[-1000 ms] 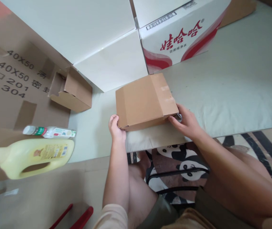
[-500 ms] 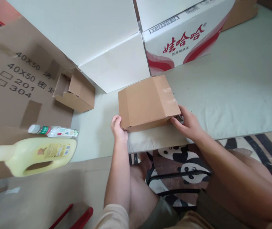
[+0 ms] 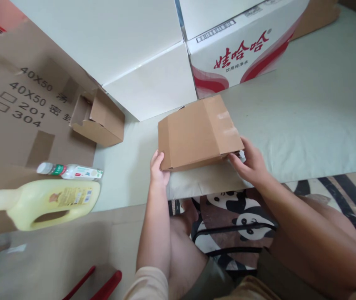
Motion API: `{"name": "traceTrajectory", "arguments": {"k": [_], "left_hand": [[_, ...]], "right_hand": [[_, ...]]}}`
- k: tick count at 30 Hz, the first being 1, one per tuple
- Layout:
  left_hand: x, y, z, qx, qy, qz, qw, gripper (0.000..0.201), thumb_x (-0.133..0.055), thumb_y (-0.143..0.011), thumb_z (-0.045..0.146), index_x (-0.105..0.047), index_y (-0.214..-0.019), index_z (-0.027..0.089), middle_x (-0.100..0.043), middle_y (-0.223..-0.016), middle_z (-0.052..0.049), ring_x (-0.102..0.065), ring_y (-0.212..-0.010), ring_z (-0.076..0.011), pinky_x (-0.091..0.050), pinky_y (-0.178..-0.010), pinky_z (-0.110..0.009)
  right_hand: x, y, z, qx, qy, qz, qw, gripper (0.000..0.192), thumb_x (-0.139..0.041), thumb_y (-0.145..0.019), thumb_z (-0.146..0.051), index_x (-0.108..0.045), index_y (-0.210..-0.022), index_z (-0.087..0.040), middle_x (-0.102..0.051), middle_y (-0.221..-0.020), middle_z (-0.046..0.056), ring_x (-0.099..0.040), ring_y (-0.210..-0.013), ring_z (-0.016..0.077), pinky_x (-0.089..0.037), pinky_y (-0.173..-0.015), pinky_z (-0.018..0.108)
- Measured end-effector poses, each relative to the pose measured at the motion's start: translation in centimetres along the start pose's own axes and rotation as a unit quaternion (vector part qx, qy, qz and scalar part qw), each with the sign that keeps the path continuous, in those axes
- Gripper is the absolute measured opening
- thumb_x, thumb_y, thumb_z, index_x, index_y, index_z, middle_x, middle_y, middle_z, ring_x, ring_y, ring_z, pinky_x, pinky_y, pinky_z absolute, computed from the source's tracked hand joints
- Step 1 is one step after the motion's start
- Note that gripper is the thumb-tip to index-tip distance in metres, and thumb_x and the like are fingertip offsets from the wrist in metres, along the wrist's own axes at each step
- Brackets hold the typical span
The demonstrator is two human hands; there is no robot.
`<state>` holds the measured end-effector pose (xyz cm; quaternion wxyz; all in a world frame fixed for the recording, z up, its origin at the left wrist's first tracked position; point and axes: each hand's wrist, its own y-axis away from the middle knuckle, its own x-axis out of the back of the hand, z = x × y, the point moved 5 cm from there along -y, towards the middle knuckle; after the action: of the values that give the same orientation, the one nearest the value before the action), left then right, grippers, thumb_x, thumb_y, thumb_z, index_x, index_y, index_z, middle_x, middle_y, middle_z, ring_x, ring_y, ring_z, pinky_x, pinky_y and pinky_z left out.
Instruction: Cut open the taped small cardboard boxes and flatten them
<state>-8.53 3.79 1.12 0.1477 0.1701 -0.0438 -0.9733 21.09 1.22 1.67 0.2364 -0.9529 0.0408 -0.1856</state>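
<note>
A closed brown cardboard box [image 3: 198, 133] with clear tape across its right part lies near the front edge of a pale green mat [image 3: 305, 121]. My left hand [image 3: 158, 171] grips its near left corner. My right hand [image 3: 249, 163] holds the near right corner, fingers under the edge, with something small and shiny showing beside the fingers. The box's far edge is tilted slightly up off the mat.
Two large white cartons, a plain one [image 3: 128, 54] and one with red print [image 3: 243, 46], stand behind the box. A small open brown box [image 3: 98, 118] lies on flat printed cardboard [image 3: 15, 112] at left. A yellow jug [image 3: 46, 203] and a small bottle [image 3: 70, 171] lie near it. Red handles [image 3: 99, 285] show below.
The box has shifted a little to the right and its far edge has lifted slightly. Both hands moved with it, still on its near corners.
</note>
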Motion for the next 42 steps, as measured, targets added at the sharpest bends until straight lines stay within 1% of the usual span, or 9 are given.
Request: {"name": "traceTrajectory", "arguments": {"k": [3,7,12,17,22,29,33,37,42], "left_hand": [[-0.3,0.3,-0.2,0.033,-0.001,-0.040,0.999,0.041,-0.087,-0.065,0.044,-0.069,-0.093,0.020,-0.075,-0.089,-0.006,-0.071,-0.080,-0.0221,-0.052,-0.064,-0.029],[0.2,0.0,-0.2,0.031,0.003,-0.040,0.999,0.043,-0.090,-0.062,0.042,-0.073,-0.094,0.020,-0.077,-0.092,-0.007,-0.073,-0.081,-0.0237,-0.055,-0.068,-0.032],[1.6,-0.8,0.4,-0.030,0.000,0.013,0.999,0.048,-0.094,-0.056,0.045,-0.074,-0.092,0.021,-0.078,-0.095,-0.006,-0.072,-0.079,-0.0208,-0.057,-0.067,-0.029],[2.4,-0.8,0.9,-0.132,-0.042,0.038,0.990,0.046,-0.089,-0.068,0.052,-0.074,-0.100,0.023,-0.076,-0.105,-0.006,-0.071,-0.094,-0.0183,-0.056,-0.080,-0.026],[1.9,-0.6,0.7,-0.152,-0.050,0.009,0.987,0.042,-0.088,-0.069,0.052,-0.071,-0.095,0.024,-0.073,-0.095,-0.005,-0.069,-0.095,-0.0189,-0.054,-0.084,-0.027],[1.6,-0.6,0.6,-0.152,-0.068,0.028,0.986,0.048,-0.087,-0.062,0.058,-0.066,-0.087,0.022,-0.068,-0.087,-0.003,-0.064,-0.082,-0.0184,-0.052,-0.076,-0.029],[1.5,-0.8,0.8,-0.175,-0.061,0.039,0.982,0.042,-0.086,-0.061,0.051,-0.062,-0.076,0.020,-0.063,-0.078,-0.002,-0.059,-0.076,-0.0164,-0.049,-0.074,-0.027],[1.6,-0.7,1.3,-0.194,-0.046,0.080,0.977,0.030,-0.076,-0.063,0.043,-0.058,-0.071,0.021,-0.059,-0.074,-0.001,-0.056,-0.074,-0.0174,-0.046,-0.072,-0.029],[2.2,-1.0,1.5,-0.145,-0.033,0.073,0.986,0.025,-0.069,-0.065,0.040,-0.054,-0.069,0.021,-0.056,-0.069,0.001,-0.055,-0.068,-0.0165,-0.043,-0.068,-0.028]], "right_hand": [[0.5,0.2,-0.4,0.028,-0.016,0.032,0.999,0.042,-0.060,-0.092,-0.029,-0.055,-0.134,-0.028,-0.072,-0.101,0.006,-0.064,-0.073,0.0177,-0.053,-0.063,0.032],[0.9,0.2,-0.8,0.052,0.003,0.056,0.997,0.035,-0.059,-0.094,-0.033,-0.063,-0.129,-0.030,-0.071,-0.096,0.005,-0.064,-0.078,0.0216,-0.053,-0.072,0.038],[1.1,-0.2,-0.9,0.049,-0.019,0.058,0.997,0.025,-0.050,-0.100,-0.031,-0.071,-0.113,-0.032,-0.072,-0.091,0.004,-0.066,-0.088,0.0240,-0.052,-0.081,0.042],[0.7,-0.1,-0.5,0.041,-0.044,0.036,0.998,0.021,-0.051,-0.098,-0.030,-0.071,-0.106,-0.028,-0.074,-0.092,0.003,-0.069,-0.087,0.0223,-0.053,-0.079,0.040],[0.8,0.0,-0.2,0.014,-0.018,0.050,0.998,0.021,-0.060,-0.093,-0.031,-0.066,-0.112,-0.025,-0.074,-0.102,0.006,-0.069,-0.093,0.0234,-0.055,-0.084,0.040],[2.0,-0.2,-0.8,0.035,-0.043,0.109,0.992,0.018,-0.051,-0.098,-0.039,-0.064,-0.096,-0.026,-0.067,-0.096,0.005,-0.064,-0.093,0.0233,-0.051,-0.086,0.041],[1.5,0.0,0.0,0.004,-0.101,0.084,0.991,0.019,-0.052,-0.099,-0.042,-0.062,-0.108,-0.028,-0.067,-0.102,0.005,-0.065,-0.098,0.0242,-0.051,-0.092,0.043],[1.3,0.2,0.4,0.015,-0.116,0.085,0.989,0.034,-0.049,-0.099,-0.046,-0.054,-0.128,-0.030,-0.063,-0.103,0.006,-0.062,-0.098,0.0238,-0.051,-0.093,0.044],[1.7,0.0,0.7,-0.013,-0.051,0.083,0.995,0.032,-0.050,-0.098,-0.045,-0.054,-0.125,-0.029,-0.058,-0.106,0.006,-0.060,-0.100,0.0236,-0.051,-0.090,0.043]]}}
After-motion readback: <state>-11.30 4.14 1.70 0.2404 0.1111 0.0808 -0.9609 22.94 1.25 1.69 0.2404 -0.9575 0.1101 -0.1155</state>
